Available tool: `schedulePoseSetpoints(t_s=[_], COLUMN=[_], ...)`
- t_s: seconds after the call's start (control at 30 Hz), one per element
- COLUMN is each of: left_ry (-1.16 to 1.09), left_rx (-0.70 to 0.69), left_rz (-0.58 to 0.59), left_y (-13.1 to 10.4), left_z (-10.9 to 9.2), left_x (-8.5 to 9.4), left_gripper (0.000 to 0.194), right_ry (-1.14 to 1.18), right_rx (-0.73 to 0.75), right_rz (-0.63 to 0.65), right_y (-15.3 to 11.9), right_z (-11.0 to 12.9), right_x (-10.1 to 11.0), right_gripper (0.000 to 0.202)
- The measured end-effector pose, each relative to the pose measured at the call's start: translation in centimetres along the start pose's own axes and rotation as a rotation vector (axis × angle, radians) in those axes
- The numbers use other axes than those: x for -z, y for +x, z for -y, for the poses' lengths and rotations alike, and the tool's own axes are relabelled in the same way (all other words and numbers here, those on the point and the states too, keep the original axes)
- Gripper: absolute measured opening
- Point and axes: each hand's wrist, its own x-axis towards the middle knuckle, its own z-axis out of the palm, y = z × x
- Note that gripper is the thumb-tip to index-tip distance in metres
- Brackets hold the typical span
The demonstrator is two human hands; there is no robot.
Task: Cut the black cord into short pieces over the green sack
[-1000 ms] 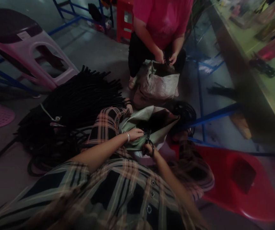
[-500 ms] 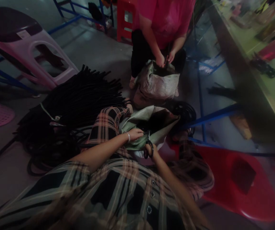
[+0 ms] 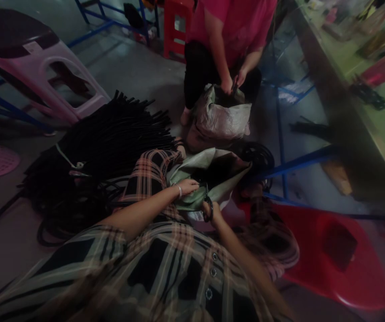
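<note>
My right hand (image 3: 214,212) is closed around the dark loop handles of a pair of scissors (image 3: 209,206), whose blades point up and away from me. Just left of the blades, my left hand (image 3: 189,186) is closed with its fingertips pinched together. A small dark piece seems to stick out from them towards the scissors, too dim to make out well. Both hands are over the near rim of an open pale green sack (image 3: 219,192) between my legs, and its inside is dark. Left of my leg lies a large bundle of black strips or tubes (image 3: 112,134), tied with a pale cord.
Across from me a person in a pink shirt (image 3: 235,27) works with both hands over another pale sack (image 3: 224,120). A red plastic stool (image 3: 363,273) lies at my right, beside a blue-framed table (image 3: 373,125). A pink stool (image 3: 85,76) stands at left.
The scissors have turned slightly, and their blades look closer together. My left hand has shifted slightly left. The other person's hands have moved a little over their sack.
</note>
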Motion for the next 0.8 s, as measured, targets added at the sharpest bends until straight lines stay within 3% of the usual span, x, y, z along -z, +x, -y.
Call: schedulePoseSetpoints(t_s=[0.13, 0.37, 0.8], left_ry=[-0.032, -0.063, 0.156], left_rx=[-0.006, -0.031, -0.212], left_rz=[0.000, 0.001, -0.051], left_y=[0.0, -0.5, -0.2], left_z=[-0.3, -1.1, -0.3], left_x=[0.3, 0.3, -0.9], left_gripper=[0.027, 0.027, 0.026], right_ry=[0.049, 0.010, -0.087], right_rx=[-0.037, 0.060, 0.030], right_rz=[-0.046, 0.169, 0.171], right_y=[-0.1, -0.5, -0.4], right_z=[0.6, 1.1, 1.4], right_x=[0.0, 0.1, 0.4], right_gripper=[0.024, 0.024, 0.026])
